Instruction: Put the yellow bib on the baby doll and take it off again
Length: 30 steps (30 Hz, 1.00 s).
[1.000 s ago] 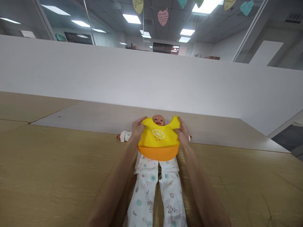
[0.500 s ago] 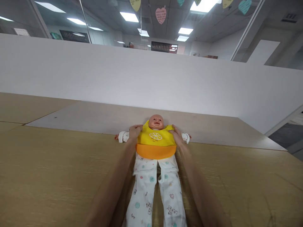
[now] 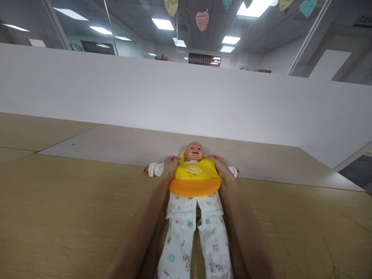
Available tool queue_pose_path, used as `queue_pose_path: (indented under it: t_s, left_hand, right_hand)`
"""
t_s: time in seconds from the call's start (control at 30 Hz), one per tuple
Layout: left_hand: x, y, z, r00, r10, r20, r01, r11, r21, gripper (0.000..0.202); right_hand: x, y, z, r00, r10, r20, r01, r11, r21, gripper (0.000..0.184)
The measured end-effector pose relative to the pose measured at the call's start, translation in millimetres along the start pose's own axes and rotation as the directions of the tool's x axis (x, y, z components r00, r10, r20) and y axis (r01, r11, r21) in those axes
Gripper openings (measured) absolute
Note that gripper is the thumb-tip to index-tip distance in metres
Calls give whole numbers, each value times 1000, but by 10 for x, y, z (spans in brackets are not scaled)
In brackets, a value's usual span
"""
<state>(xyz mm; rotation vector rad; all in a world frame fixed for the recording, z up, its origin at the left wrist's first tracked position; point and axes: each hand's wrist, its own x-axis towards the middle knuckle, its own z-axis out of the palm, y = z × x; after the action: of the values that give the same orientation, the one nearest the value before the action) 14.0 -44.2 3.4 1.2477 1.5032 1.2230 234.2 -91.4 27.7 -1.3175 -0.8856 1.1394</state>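
Note:
A baby doll [image 3: 194,150] in white printed pyjamas lies on its back on the wooden table [image 3: 64,209], head away from me. A yellow bib [image 3: 194,175] with an orange pocket and a lemon print rests on its chest, under its chin. My left hand [image 3: 170,164] grips the bib's upper left corner at the doll's shoulder. My right hand [image 3: 220,165] grips the upper right corner, fingers curled over the strap. Both forearms stretch along the doll's sides.
A white partition wall [image 3: 116,93] runs behind the table. A paler grey board [image 3: 122,145] lies under the doll's head. Paper hearts [image 3: 201,20] hang from the ceiling. A gap to the floor opens at the far right [image 3: 356,174].
The bib was held up in front of the doll's face. It has come down onto the chest, so the face now shows, and both hands have lowered to the doll's shoulders.

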Motion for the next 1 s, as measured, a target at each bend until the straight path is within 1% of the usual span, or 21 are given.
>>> queue_pose_path:
  t_s: [0.1, 0.27, 0.37, 0.47, 0.53, 0.6, 0.67, 0.73, 0.8, 0.9, 1.0]
  left_hand:
    - [38, -29, 9, 1000, 11, 3, -11, 999, 45, 16]
    - [142, -22, 53, 999, 9, 42, -13, 994, 111, 11]
    - [227, -10, 114, 998, -12, 57, 4, 991, 134, 10]
    - [295, -19, 181, 995, -44, 84, 31, 989, 142, 15]
    - [311, -32, 210, 992, -61, 113, 45, 990, 136, 24]
    - [302, -41, 222, 986, -71, 148, 54, 991, 120, 37]
    - [285, -43, 223, 979, -77, 191, 59, 993, 100, 49]
    - [277, -40, 223, 968, -81, 238, 62, 995, 83, 56]
    - [290, -41, 226, 958, -79, 277, 59, 995, 80, 60]
    - [342, -58, 233, 952, -67, 297, 40, 995, 94, 60]
    - [386, -88, 235, 952, -44, 303, 12, 994, 108, 64]
  right_hand:
    - [68, 3, 29, 999, 20, -35, -22, 998, -65, 35]
    - [138, 81, 34, 990, -37, -139, 15, 988, -156, 27]
    - [180, 133, 36, 988, -50, -148, 23, 983, -181, 28]
    - [200, 158, 37, 995, -46, -92, 28, 982, -185, 38]
    - [199, 165, 31, 999, -47, -14, 44, 984, -175, 45]
    - [192, 169, 26, 996, -38, 82, 48, 990, -129, 54]
    - [185, 172, 27, 989, -2, 146, 11, 998, -59, 65]
    - [181, 171, 34, 985, 46, 168, -47, 999, 4, 75]
    - [178, 167, 41, 980, 68, 186, -77, 996, 44, 82]
    - [169, 168, 38, 975, 51, 217, -66, 996, 63, 83]
    - [174, 197, 23, 976, 12, 218, -20, 999, 32, 79]
